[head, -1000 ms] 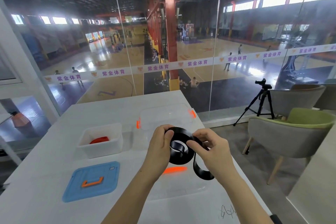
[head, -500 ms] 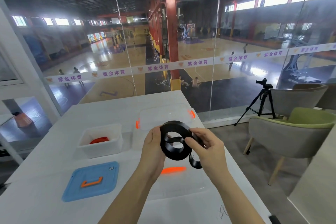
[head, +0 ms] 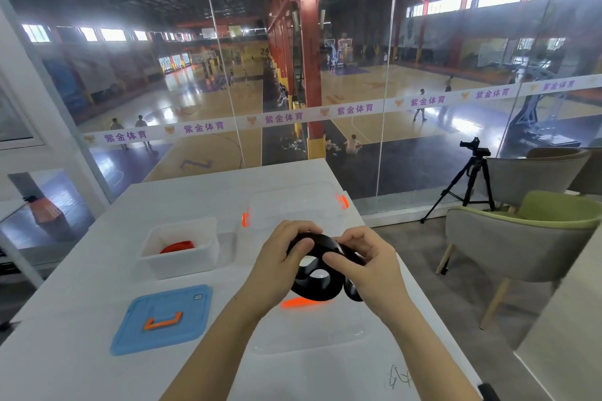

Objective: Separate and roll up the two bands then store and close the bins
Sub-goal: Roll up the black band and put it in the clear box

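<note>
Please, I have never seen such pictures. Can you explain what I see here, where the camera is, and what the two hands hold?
There is no machine: these are a person's two bare hands. The camera sits on the person's head and looks forward and down. The left hand and the right hand both grip a black band, partly rolled into loops, above a white table. On the table stand a white bin with a red band inside and a clear bin; a blue lid and a clear lid lie nearer. Behind the glass is a sports hall.

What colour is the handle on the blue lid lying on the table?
Orange; the handle shows best in the head view.
</note>
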Available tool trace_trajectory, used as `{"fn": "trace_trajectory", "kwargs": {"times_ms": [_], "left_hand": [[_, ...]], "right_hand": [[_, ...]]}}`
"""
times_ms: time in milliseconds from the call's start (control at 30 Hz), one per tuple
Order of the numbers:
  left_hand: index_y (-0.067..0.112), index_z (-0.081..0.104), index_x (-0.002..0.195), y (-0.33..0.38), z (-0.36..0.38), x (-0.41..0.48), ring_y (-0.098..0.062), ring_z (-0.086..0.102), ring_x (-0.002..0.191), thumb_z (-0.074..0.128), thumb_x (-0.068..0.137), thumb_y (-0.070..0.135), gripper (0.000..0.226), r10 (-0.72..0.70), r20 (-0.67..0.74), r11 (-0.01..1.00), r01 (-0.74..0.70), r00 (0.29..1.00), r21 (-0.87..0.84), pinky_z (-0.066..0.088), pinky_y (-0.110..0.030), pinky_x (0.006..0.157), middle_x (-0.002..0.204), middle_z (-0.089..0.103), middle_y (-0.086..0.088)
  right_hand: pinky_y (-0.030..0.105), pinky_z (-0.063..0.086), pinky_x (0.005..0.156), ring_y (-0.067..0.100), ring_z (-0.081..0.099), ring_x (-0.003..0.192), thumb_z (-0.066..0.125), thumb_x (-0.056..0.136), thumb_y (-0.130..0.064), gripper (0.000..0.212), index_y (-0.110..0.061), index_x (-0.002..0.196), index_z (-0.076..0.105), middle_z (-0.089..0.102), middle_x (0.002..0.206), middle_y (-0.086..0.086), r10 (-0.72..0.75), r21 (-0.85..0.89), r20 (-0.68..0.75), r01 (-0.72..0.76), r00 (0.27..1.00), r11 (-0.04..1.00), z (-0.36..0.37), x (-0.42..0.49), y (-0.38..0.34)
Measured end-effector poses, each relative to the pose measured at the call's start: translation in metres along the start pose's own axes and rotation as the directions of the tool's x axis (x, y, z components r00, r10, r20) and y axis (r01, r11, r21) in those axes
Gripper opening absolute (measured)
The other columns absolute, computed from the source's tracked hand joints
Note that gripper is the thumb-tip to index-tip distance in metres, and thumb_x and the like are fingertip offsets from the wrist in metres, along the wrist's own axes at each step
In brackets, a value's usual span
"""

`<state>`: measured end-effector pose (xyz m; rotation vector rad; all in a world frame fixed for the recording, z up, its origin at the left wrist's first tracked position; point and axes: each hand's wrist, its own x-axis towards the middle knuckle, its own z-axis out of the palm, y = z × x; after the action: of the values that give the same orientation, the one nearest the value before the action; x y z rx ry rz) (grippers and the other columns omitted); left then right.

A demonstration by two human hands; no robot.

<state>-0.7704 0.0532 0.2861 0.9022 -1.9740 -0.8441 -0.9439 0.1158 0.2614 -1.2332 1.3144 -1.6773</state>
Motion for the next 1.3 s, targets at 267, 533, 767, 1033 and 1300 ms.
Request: {"fn": "trace_trajectory", "kwargs": {"times_ms": [267,533,767,1033,1300], "left_hand": [[0.021,0.069,0.107,0.004,0.007,0.003,-0.016,0.066,0.104,0.048,0.107,0.014,0.022,-0.240,-0.261,0.916,0.129,0.935,-0.381,0.054,-0.037,0.096,0.106,0.071,0.004],[0.019,0.069,0.110,0.004,0.008,0.014,-0.024,0.065,0.105,0.046,0.108,0.019,0.023,-0.451,-0.293,0.704,0.134,0.843,-0.697,0.047,-0.051,0.109,0.110,0.070,-0.010],[0.019,0.067,0.121,-0.007,0.007,0.025,-0.022,0.063,0.108,0.042,0.109,0.021,0.028,-0.535,-0.264,0.599,0.140,0.802,-0.788,0.048,-0.043,0.107,0.116,0.068,-0.007],[0.017,0.067,0.126,-0.029,0.004,0.033,-0.024,0.063,0.121,0.041,0.110,0.025,0.032,-0.584,-0.212,0.582,0.222,0.783,-0.783,0.044,-0.046,0.114,0.124,0.071,-0.005],[0.031,0.065,0.129,-0.073,-0.020,0.050,-0.019,0.060,0.128,0.040,0.111,0.023,0.031,-0.566,-0.188,0.630,0.275,0.803,-0.726,0.043,-0.049,0.115,0.133,0.067,0.004]], "right_hand": [[0.028,0.060,0.080,0.020,0.077,0.097,0.082,0.085,0.002,0.030,-0.026,0.095,0.077,0.081,0.105,-0.002,-0.045,0.083,-0.022,0.046,0.999,0.995,0.000,0.002,0.002],[0.028,0.059,0.095,0.015,0.075,0.111,0.076,0.090,0.003,0.026,-0.013,0.110,0.070,0.080,0.116,-0.003,-0.050,0.182,-0.072,0.063,0.996,0.981,0.011,0.010,0.000],[0.025,0.061,0.084,0.009,0.070,0.112,0.081,0.087,-0.004,0.037,-0.026,0.116,0.074,0.072,0.124,-0.013,-0.061,0.020,-0.071,0.063,0.996,0.998,0.022,0.015,0.013],[0.026,0.061,0.074,0.011,0.070,0.101,0.085,0.084,-0.006,0.034,-0.028,0.109,0.077,0.067,0.112,-0.007,-0.062,-0.059,-0.190,0.052,0.980,0.997,0.041,0.027,0.030],[0.026,0.059,0.075,0.007,0.073,0.096,0.087,0.083,-0.012,0.028,-0.026,0.104,0.076,0.077,0.098,-0.014,0.066,0.016,-0.278,-0.064,0.958,0.998,0.088,0.057,0.041]]}}
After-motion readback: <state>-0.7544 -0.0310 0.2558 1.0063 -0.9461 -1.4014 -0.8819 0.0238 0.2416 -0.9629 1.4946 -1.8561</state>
